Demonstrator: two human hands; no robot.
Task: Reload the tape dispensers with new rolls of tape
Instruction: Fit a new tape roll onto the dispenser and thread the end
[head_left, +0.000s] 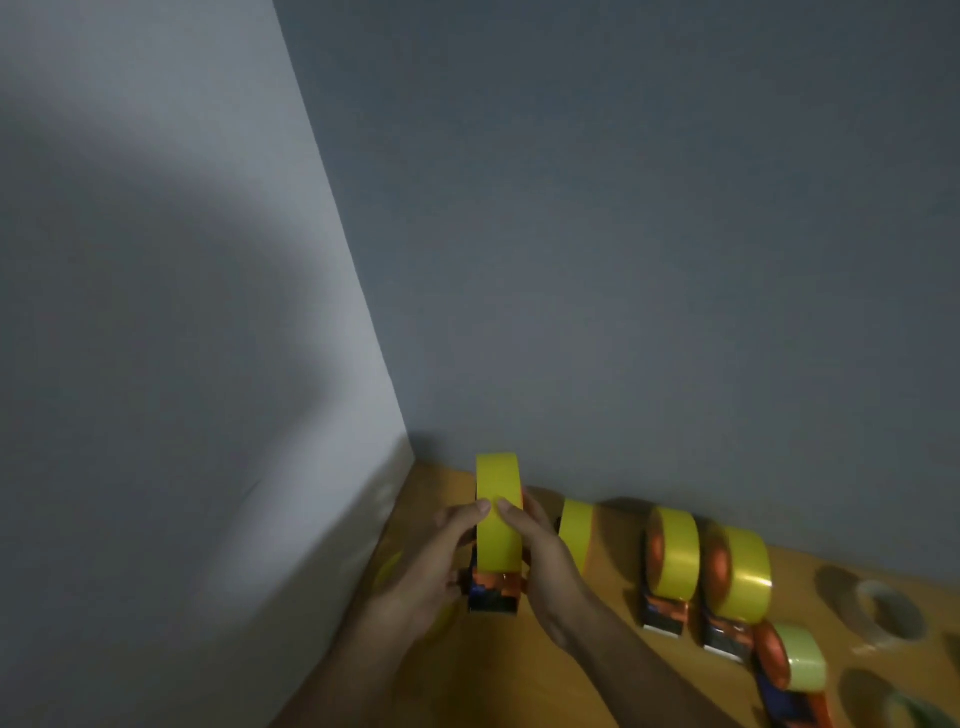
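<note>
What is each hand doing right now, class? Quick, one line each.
Left hand: holding the yellow tape roll on the dispenser, thumb on its face.
Right hand: holding the same roll from the other side.

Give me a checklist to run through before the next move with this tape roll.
1. Both hands hold the job: left hand and right hand grip the yellow roll on its dispenser: ok.
2. Roll fully seated on the hub: cannot tell.
3. Tape end threaded through to the blade: cannot tell.
4. Free table surface in front to set it down: ok.
5. Spare yellow roll standing beside the right hand: ok.
</note>
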